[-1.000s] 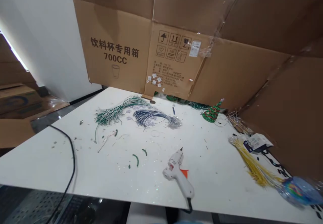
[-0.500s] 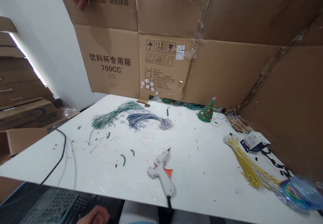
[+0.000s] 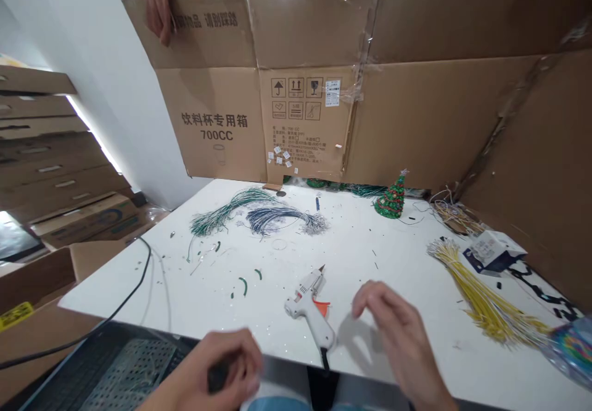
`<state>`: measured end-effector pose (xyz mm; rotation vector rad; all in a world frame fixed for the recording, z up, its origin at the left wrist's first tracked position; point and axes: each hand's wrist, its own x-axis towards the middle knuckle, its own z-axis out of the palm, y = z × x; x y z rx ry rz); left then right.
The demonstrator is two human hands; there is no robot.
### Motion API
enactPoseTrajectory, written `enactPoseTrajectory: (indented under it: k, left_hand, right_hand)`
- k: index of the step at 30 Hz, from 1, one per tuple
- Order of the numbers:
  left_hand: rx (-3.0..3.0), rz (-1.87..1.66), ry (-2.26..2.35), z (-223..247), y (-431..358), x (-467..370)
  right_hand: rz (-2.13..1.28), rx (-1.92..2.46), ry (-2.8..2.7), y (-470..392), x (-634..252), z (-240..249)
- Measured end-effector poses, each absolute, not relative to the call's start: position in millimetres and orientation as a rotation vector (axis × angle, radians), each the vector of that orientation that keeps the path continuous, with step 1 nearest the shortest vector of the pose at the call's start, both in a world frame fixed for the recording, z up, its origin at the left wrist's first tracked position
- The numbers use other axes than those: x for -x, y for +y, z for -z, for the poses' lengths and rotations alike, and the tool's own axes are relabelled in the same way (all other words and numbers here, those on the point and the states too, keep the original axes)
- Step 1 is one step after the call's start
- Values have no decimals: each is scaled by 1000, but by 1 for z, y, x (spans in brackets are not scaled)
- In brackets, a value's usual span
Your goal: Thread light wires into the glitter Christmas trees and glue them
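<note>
Glue gun (image 3: 311, 313) lies near table edge (image 3: 284, 348), open gaps to both hands (image 3: 394, 319).

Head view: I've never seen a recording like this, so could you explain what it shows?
There's no machine: a bare-handed person wears the camera on their head, so it looks forward and down. The left hand is curled by the near edge of a white table; a dark patch inside is too blurred to call held. The right hand shows nothing in its grasp, beside a glue gun. Farther back are green strands, blue strands and a small Christmas tree; yellow strands lie rightward.
</note>
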<state>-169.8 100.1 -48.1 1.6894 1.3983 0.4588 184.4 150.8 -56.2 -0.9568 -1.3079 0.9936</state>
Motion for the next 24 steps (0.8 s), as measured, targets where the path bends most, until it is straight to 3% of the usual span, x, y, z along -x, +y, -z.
enactPoseTrajectory:
  k: [4,9,16,24]
  left_hand:
    - [-1777,-867,1439,5,193,143]
    - [-1933,-1150,1586,2,322,153]
    - [-2063,-903,1810,5,472,176]
    - [-2294,-514,1812,26,569,180]
  right_hand:
    - [-757,1241,-1244,208,-219,60]
    - [-594,1413,-1474,262,-234,74]
    - [-312,1454,-1713,279,-236,100]
    - [-150,1477,-1737,291,-247,117]
